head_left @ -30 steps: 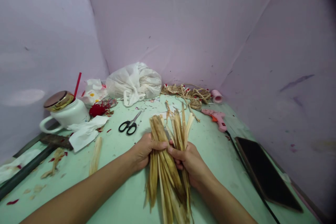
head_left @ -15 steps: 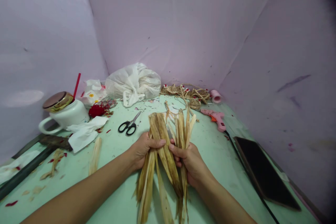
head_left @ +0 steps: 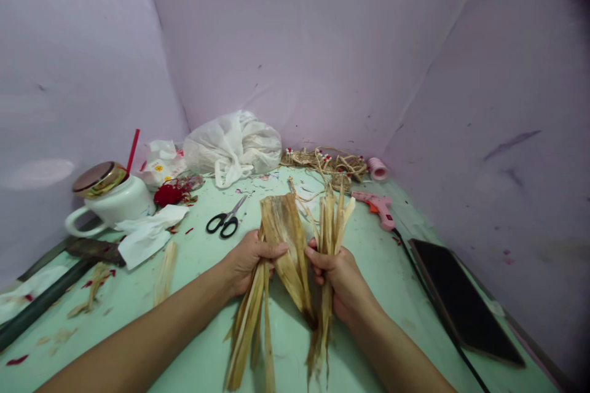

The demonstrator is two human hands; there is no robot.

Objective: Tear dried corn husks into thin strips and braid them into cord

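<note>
Dried, yellow-brown leaf strips, like corn husks, are in both hands above the green tabletop [head_left: 193, 344]. My left hand [head_left: 251, 261] is closed round a bundle of husk strips [head_left: 249, 331], its thumb pressed on a wide husk piece [head_left: 286, 258]. This wide piece opens out between the hands and narrows to a dark tip below. In my right hand [head_left: 334, 270] is a second bundle of strips [head_left: 328, 221], gripped upright, with frayed ends hanging beneath. The fingertips of my right hand are at the wide piece's right edge; whether they pinch it I cannot tell.
Black-handled scissors [head_left: 227, 221] lie beyond my left hand. A pink glue gun [head_left: 375, 206] with its cord and a dark tablet [head_left: 465, 301] are at the right. At left are a white mug [head_left: 122, 202] and a hammer [head_left: 94, 249]. A plastic bag [head_left: 235, 147] and twine [head_left: 341, 166] stand behind.
My hands have moved slightly apart, each with its bundle. The wide husk piece has spread open between them, and the right bundle has shifted right.
</note>
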